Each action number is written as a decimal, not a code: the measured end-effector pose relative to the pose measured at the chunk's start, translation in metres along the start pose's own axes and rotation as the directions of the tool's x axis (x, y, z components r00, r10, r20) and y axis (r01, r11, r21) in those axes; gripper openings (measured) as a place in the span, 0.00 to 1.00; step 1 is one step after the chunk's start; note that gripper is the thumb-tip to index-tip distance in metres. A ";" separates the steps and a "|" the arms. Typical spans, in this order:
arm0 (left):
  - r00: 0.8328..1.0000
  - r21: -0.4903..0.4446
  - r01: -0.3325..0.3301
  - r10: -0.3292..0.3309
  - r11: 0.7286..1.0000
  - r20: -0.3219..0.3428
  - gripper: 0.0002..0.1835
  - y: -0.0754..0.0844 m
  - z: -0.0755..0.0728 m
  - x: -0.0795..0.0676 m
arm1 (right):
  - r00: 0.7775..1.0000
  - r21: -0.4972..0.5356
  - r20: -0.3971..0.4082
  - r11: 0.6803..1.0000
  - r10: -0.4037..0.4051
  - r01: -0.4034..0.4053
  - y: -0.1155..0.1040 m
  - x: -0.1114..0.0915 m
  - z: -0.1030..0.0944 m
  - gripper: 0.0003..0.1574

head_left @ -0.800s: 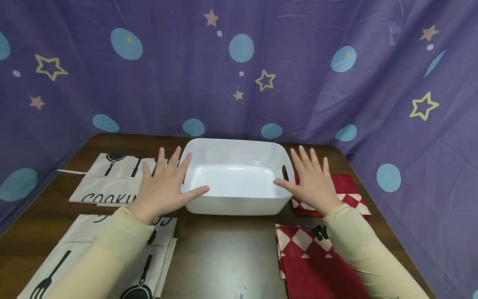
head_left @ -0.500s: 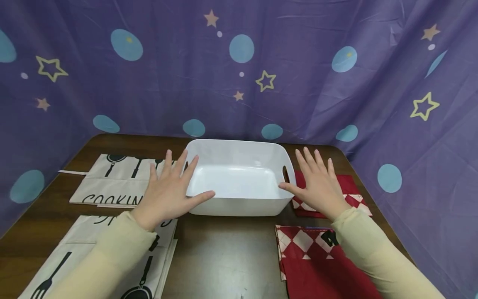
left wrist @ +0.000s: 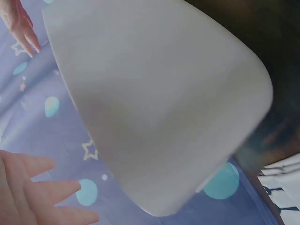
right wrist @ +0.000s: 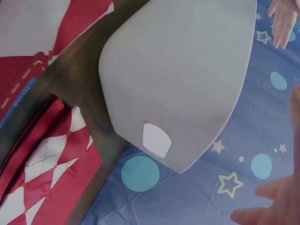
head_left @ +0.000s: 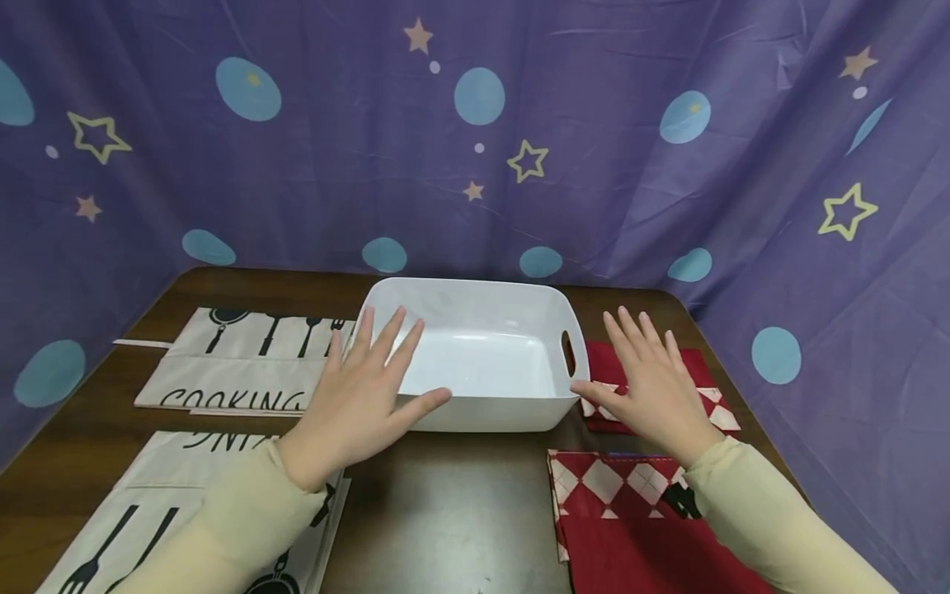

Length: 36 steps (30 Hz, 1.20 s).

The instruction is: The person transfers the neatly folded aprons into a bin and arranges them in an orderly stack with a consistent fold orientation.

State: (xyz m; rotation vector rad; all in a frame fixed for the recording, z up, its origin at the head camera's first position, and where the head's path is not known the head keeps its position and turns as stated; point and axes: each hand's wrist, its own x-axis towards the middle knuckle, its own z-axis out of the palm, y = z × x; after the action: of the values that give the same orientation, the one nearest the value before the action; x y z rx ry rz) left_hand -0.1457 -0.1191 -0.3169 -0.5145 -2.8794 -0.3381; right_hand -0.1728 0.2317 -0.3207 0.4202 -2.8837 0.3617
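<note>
Fingers straight and spread apart, the left hand [head_left: 359, 400] and right hand [head_left: 656, 400] frame one white bin [head_left: 490, 415], its left rim partly hidden behind the left fingers, its right rim just beside the right thumb; whether they touch, I cannot tell. Brown tabletop [head_left: 445, 503] shows nearer than both thumbs, its far edge beyond all the fingertips. Two white printed cloths [head_left: 245, 371] lie left of and nearer than the left fingers, two red checked cloths [head_left: 623, 549] behind and nearer than the right.
</note>
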 end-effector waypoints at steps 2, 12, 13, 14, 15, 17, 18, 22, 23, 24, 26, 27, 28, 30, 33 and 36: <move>1.000 0.003 -0.016 0.016 1.000 -0.008 0.49 0.004 0.001 -0.002 | 1.000 0.010 -0.006 1.000 -0.002 0.002 0.001 -0.004 -0.001 0.64; 0.993 -0.009 -0.104 0.103 0.995 -0.048 0.48 0.023 0.002 -0.011 | 0.999 0.005 -0.036 1.000 0.003 -0.003 0.010 -0.020 -0.008 0.63; 0.992 -0.010 -0.111 0.110 0.994 -0.054 0.48 0.024 0.002 -0.012 | 0.999 0.003 -0.035 1.000 0.004 -0.004 0.011 -0.022 -0.009 0.63; 0.991 -0.013 -0.118 0.117 0.993 -0.060 0.48 0.026 0.002 -0.013 | 0.999 0.003 -0.035 1.000 0.006 -0.006 0.011 -0.023 -0.009 0.63; 0.990 -0.015 -0.125 0.124 0.992 -0.065 0.48 0.027 0.003 -0.014 | 0.999 0.002 -0.034 1.000 0.008 -0.007 0.012 -0.025 -0.010 0.63; 0.988 -0.016 -0.138 0.137 0.990 -0.073 0.47 0.030 0.004 -0.015 | 0.999 0.006 -0.031 1.000 0.010 -0.010 0.013 -0.028 -0.012 0.64; 0.987 -0.017 -0.142 0.140 0.990 -0.073 0.48 0.031 0.004 -0.016 | 0.999 0.012 -0.031 1.000 0.013 -0.013 0.014 -0.030 -0.013 0.64; 0.987 -0.034 -0.151 0.148 0.988 -0.065 0.48 0.037 0.003 -0.019 | 0.999 0.041 -0.034 0.999 0.030 -0.029 0.016 -0.036 -0.017 0.63; 0.987 -0.041 -0.151 0.149 0.988 -0.062 0.48 0.038 0.003 -0.019 | 0.999 0.046 -0.035 0.998 0.034 -0.032 0.017 -0.037 -0.018 0.63; 0.987 -0.049 -0.154 0.151 0.987 -0.062 0.48 0.040 0.002 -0.020 | 0.999 0.052 -0.036 0.998 0.037 -0.036 0.018 -0.038 -0.019 0.63; 0.985 -0.065 -0.163 0.159 0.984 -0.062 0.48 0.043 0.002 -0.021 | 0.998 0.059 -0.037 0.997 0.045 -0.042 0.020 -0.040 -0.020 0.62; 0.984 -0.071 -0.170 0.166 0.983 -0.063 0.47 0.044 0.002 -0.022 | 0.998 0.062 -0.039 0.997 0.046 -0.043 0.021 -0.041 -0.021 0.61; 0.983 -0.080 -0.178 0.173 0.981 -0.063 0.47 0.045 0.002 -0.023 | 0.998 0.065 -0.043 0.997 0.045 -0.043 0.022 -0.042 -0.021 0.61; 0.979 -0.092 -0.198 0.192 0.976 -0.068 0.47 0.048 0.003 -0.025 | 0.998 0.075 -0.047 0.996 0.053 -0.049 0.024 -0.045 -0.023 0.60; 0.969 -0.098 -0.241 0.233 0.965 -0.086 0.46 0.052 0.003 -0.028 | 0.996 0.089 -0.034 0.993 0.086 -0.083 0.027 -0.050 -0.026 0.60; 0.954 -0.094 -0.287 0.276 0.953 -0.115 0.46 0.054 0.004 -0.030 | 0.991 0.093 0.001 0.987 0.134 -0.134 0.030 -0.056 -0.030 0.60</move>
State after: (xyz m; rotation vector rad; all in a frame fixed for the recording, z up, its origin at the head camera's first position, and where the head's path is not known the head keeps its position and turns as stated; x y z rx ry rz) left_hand -0.0987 -0.0782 -0.3171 -0.8895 -2.6521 -0.4611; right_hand -0.1243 0.2816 -0.3112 0.2396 -2.9063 0.5204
